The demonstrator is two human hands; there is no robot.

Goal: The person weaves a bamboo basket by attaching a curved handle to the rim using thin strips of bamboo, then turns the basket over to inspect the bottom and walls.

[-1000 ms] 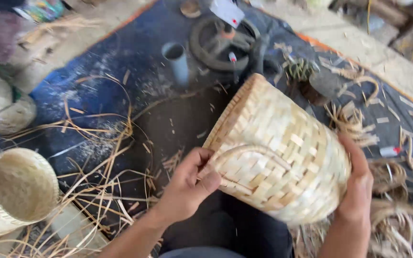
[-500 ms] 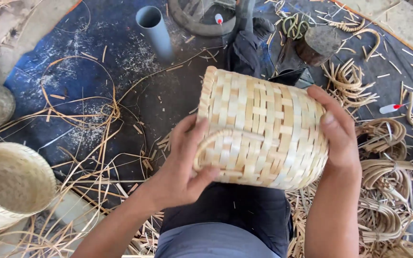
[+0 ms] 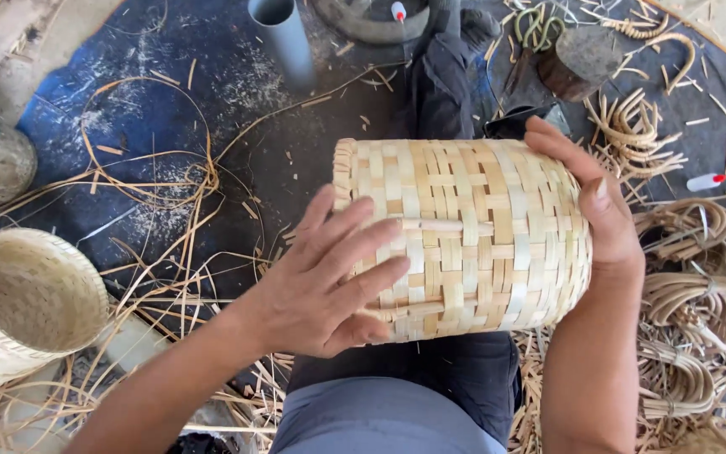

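A pale woven bamboo-strip basket (image 3: 464,235), cylinder-shaped, is held sideways over the lap. The weave looks finished, and a handle strip is seated on the wall. The left hand (image 3: 329,282) is laid flat on it, and the base is cupped by the right hand (image 3: 598,210). Loose splints (image 3: 161,193) are scattered on the floor.

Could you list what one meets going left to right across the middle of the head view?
Open woven basket → loose cane strips → left hand → woven basket → right hand → coiled cane loops.
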